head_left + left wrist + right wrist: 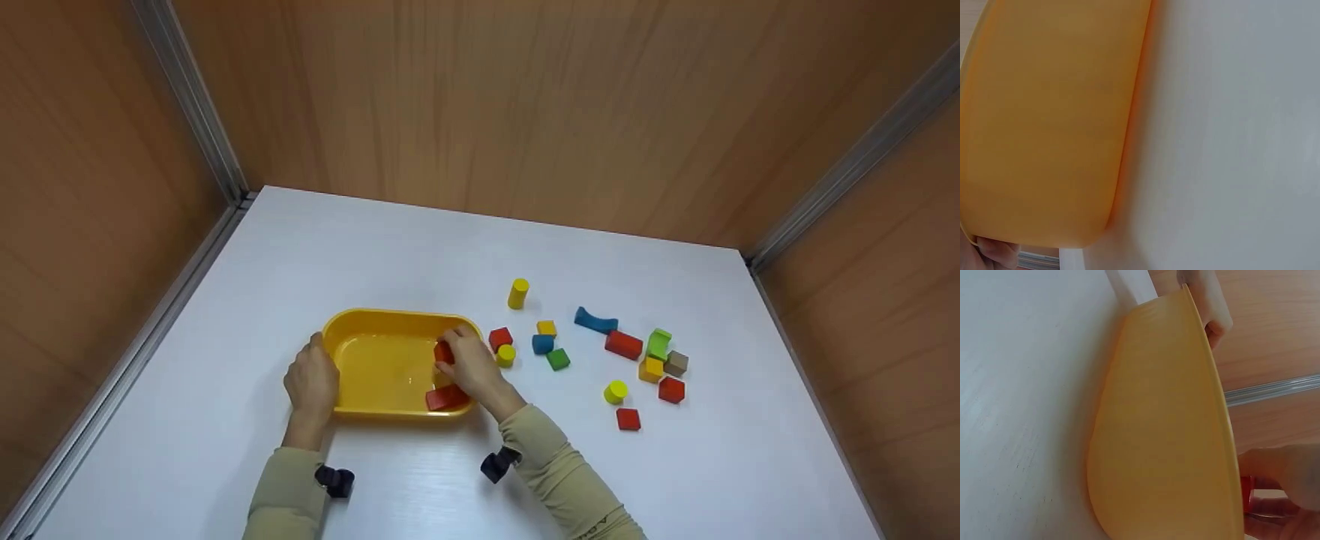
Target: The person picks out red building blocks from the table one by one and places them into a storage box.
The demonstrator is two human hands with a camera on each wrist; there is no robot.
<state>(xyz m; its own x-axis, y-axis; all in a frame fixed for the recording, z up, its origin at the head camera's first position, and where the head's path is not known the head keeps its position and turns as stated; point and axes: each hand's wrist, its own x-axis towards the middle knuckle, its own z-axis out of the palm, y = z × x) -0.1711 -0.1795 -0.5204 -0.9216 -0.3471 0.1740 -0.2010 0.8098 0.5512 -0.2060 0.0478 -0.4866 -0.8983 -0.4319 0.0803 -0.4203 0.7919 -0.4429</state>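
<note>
A yellow plastic tray [375, 412] lies on the white table. My left hand [312, 375] grips its left rim; in the left wrist view the fingers [999, 252] show at the rim's lower corner. Over the tray's right end, my right hand [478, 369] pinches a red block [443, 352] between fingers and thumb. The same red block [1247, 492] peeks out behind the rim in the right wrist view. Below that hand, a longer red block [446, 398] lies in the tray's lower right corner, partly covered by the hand.
Right of the tray are scattered blocks: a tall yellow cylinder [518, 293], a red cube [500, 338], a short yellow cylinder [505, 355], a green cube [558, 359], a blue arch [596, 321], a red block [624, 344] and several more. Wooden panels [465, 105] enclose the table.
</note>
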